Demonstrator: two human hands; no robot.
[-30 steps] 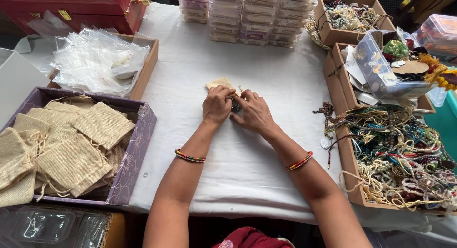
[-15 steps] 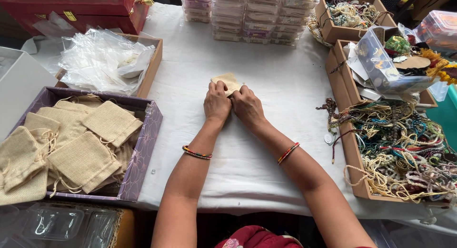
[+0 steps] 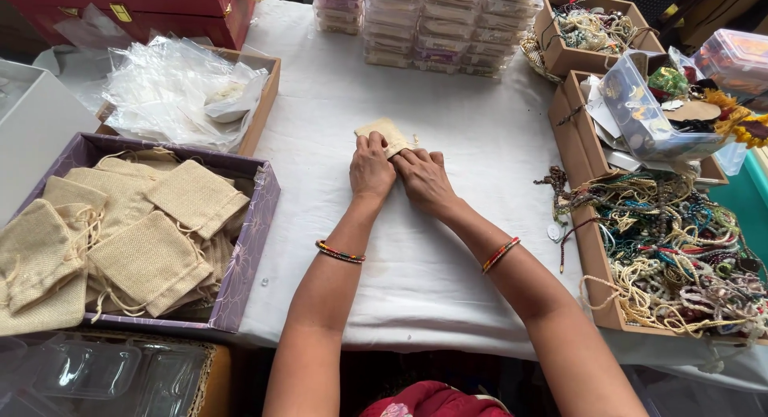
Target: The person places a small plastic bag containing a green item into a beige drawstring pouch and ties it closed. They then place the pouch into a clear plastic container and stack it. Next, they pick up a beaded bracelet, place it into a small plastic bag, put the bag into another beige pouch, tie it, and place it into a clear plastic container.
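Both hands (image 3: 398, 170) flat atop small burlap pouch (image 3: 386, 134)

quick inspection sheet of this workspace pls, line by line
surface: table under a white cloth, bare only in the middle strip
job's things: one small burlap pouch lying flat on the cloth
clutter: purple tray heaped with burlap pouches; cardboard box of clear plastic bags; cardboard box of tangled bead strings; stacked clear cases
grippers: left hand and right hand side by side, both pressing on the pouch; a beaded bangle on each wrist
cables: nothing seen
surroundings: red box at the far left, clear containers low beside the table
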